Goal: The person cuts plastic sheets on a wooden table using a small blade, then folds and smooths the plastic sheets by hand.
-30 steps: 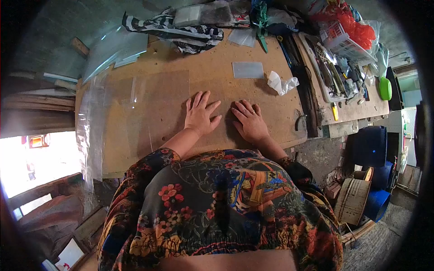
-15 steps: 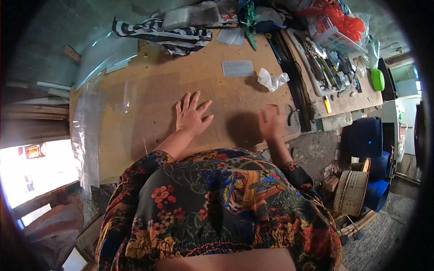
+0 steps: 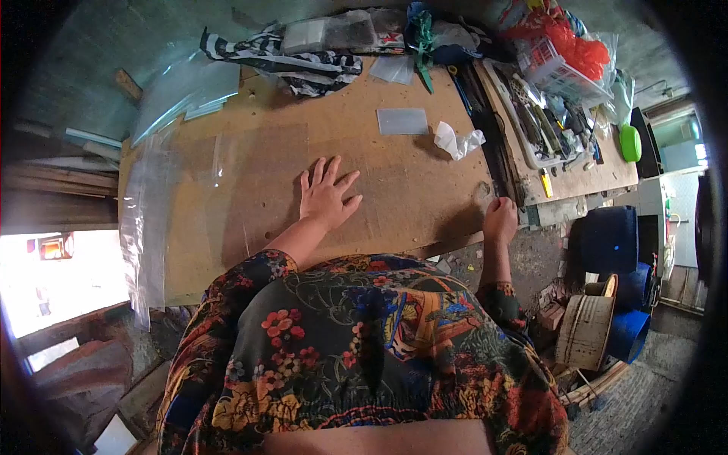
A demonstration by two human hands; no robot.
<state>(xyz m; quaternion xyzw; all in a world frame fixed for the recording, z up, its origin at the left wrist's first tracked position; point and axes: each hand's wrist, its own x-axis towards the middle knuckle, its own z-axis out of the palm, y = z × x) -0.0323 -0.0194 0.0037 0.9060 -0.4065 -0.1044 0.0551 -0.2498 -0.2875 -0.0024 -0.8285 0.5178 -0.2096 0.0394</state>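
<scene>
My left hand [image 3: 326,199] lies flat with its fingers spread on a clear plastic sheet [image 3: 262,178] that covers part of the brown board [image 3: 425,174]. At the board's right edge is my right hand [image 3: 500,218], its fingers curled closed. What they hold, if anything, is hidden. Just ahead of it runs a dark strip [image 3: 497,144] along the gap beside the board. A crumpled white tissue [image 3: 458,141] and a small translucent rectangle of plastic [image 3: 402,121] rest farther up the board.
Plastic sheets [image 3: 186,95] are stacked at the back left, near a black-and-white striped cloth [image 3: 303,70]. To the right stand a tool tray [image 3: 547,161] and a white basket [image 3: 557,72] with red bags. Blue containers [image 3: 610,239] and a pale drum [image 3: 584,331] stand on the floor.
My right hand has moved right from above the board to its right edge, and its fingers have closed. A dark curved thing there is now covered. My left hand stays flat.
</scene>
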